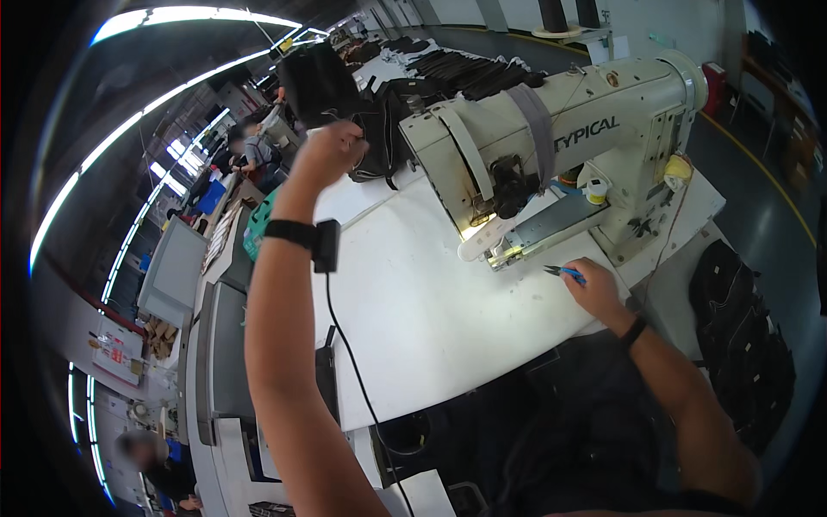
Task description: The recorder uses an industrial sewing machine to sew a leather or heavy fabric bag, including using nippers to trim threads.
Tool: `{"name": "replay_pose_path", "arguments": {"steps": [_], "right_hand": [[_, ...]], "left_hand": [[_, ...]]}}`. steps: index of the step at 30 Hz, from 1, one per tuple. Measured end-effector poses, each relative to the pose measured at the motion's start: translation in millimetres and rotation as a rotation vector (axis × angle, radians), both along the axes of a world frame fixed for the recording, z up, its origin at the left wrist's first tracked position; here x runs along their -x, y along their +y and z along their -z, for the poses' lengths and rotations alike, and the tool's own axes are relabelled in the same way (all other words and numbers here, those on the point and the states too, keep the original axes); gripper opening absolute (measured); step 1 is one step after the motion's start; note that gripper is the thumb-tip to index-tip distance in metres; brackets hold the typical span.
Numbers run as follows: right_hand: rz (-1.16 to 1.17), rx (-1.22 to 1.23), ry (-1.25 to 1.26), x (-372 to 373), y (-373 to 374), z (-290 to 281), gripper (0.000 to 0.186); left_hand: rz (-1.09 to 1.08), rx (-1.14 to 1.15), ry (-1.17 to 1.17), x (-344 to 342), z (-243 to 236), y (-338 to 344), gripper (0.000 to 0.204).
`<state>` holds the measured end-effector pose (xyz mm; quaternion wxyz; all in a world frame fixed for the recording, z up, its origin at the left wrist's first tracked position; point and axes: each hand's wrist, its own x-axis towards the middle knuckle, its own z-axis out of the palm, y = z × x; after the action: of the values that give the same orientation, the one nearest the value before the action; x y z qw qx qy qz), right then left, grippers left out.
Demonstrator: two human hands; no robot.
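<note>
My left hand (332,153) reaches far over the table, its fingers curled and slightly blurred. They close at the near edge of a dark fabric piece (319,82), which is raised beside a black sewn piece with light stitching (379,129). My right hand (594,289) rests on the white worktable (405,302), closed around thread snips (570,275) with blue handles. The snips' dark tips point left, just in front of the needle area of a large cream sewing machine (620,112). No cloth shows under its presser foot.
Black pieces (469,69) lie piled behind the machine. More black work (743,332) hangs at the right. A small white bottle (595,190) stands on the machine bed. A cable (345,336) runs from my left wrist device. People sit at the left (258,151).
</note>
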<state>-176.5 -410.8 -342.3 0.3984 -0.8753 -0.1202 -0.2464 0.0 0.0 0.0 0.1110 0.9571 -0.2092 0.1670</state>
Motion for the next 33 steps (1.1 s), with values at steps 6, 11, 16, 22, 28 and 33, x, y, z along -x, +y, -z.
{"name": "replay_pose_path", "arguments": {"steps": [6,11,16,22,28,33], "right_hand": [[-0.008,-0.029,0.002,2.4,3.4,-5.7,0.017],[0.005,0.045,-0.035,2.0,5.4,-6.6,0.016],[0.097,0.166,-0.039,-10.2,3.2,-6.6,0.020],[0.069,0.374,-0.018,5.0,2.1,-8.4,0.036],[0.034,0.211,-0.074,49.0,-20.0,-11.4,0.045],[0.110,0.275,0.050,138.6,-86.0,-14.8,0.043]], "left_hand": [[-0.045,-0.151,0.489,115.5,233.9,11.1,0.068],[-0.190,-0.083,0.277,184.1,320.3,14.6,0.078],[-0.246,-0.076,0.333,188.9,329.7,9.3,0.083],[-0.277,-0.129,0.424,185.5,321.9,3.0,0.085],[-0.273,-0.163,0.451,191.9,324.0,0.5,0.089],[-0.186,-0.297,0.464,227.9,291.4,-23.7,0.093]]}}
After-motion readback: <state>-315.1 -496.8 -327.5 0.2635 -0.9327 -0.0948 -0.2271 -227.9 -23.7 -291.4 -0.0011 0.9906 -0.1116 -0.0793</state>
